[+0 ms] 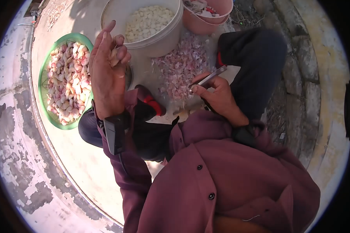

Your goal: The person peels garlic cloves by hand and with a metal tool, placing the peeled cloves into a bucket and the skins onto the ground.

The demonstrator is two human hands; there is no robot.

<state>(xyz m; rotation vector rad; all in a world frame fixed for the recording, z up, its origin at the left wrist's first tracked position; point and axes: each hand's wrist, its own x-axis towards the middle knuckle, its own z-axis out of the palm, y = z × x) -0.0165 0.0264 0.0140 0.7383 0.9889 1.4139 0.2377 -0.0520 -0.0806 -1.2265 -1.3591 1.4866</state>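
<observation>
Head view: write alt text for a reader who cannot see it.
A seated person's left hand holds up a garlic clove while the right hand grips a knife. Around them sit a green basket of unpeeled cloves, a white bucket of peeled ones, and a pile of skins.

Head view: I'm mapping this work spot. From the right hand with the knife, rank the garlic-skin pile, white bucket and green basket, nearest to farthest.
1. Garlic-skin pile, just left of the right hand and its knife.
2. White bucket of peeled cloves, farther up and left.
3. Green basket of unpeeled cloves, far left, beyond the left hand holding a clove.
</observation>
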